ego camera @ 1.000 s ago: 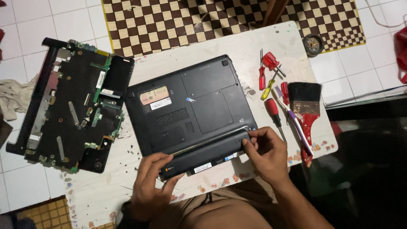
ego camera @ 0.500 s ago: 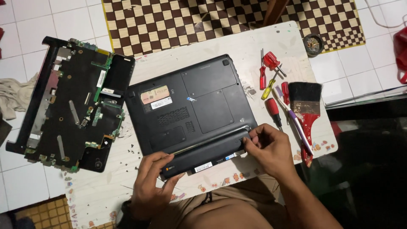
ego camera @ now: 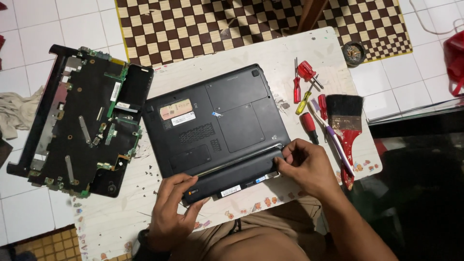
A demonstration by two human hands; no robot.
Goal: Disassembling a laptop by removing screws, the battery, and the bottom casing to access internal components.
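A black laptop [ego camera: 217,121] lies bottom side up on a small white table [ego camera: 270,53]. Along its near edge sits a long black battery [ego camera: 232,176], slightly lifted off the case. My left hand [ego camera: 171,212] grips the battery's left end. At the battery's right end, my right hand [ego camera: 307,166] holds the corner with fingers and thumb.
A stripped black laptop chassis [ego camera: 82,121] with exposed green boards overhangs the table's left side. Right of the laptop lie several red and yellow screwdrivers [ego camera: 307,96] and a red-handled paintbrush [ego camera: 345,125]. A checkered mat [ego camera: 217,24] covers the tiled floor behind. A cloth [ego camera: 14,113] lies far left.
Both hands have stayed on the battery's ends. The right hand's fingers have shifted slightly along the right corner. The laptop has not moved.
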